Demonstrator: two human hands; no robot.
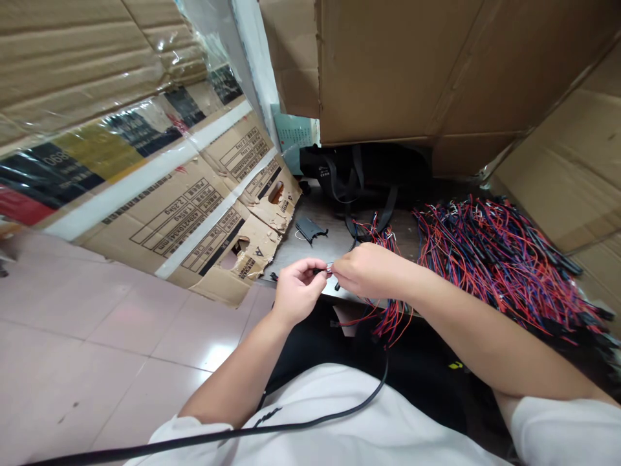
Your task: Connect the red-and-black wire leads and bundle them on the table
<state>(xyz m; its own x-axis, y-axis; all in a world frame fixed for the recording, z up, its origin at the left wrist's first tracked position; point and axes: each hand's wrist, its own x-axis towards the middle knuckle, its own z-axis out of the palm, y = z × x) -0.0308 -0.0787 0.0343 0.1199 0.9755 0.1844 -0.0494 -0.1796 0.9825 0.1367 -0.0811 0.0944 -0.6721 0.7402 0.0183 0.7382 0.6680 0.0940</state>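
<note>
My left hand [298,289] is closed, with a small black connector [319,270] pinched between thumb and forefinger. Facing it, my right hand [363,268] is closed too, its fingertips on the thin wire ends [329,270] at that connector. The fingers hide most of the join, so I cannot tell whether the wires sit inside it. Beneath my right hand and wrist lies a loose bunch of red, blue and black wires [395,314], hanging over the table's front edge.
A large heap of red and dark wires [499,265] covers the table's right side. A dark plastic piece [311,229] lies beyond my left hand. A black bag [373,171] rests at the back. Cardboard [208,213] walls the left; more cardboard [402,71] stands behind. A black cable [310,424] crosses my lap.
</note>
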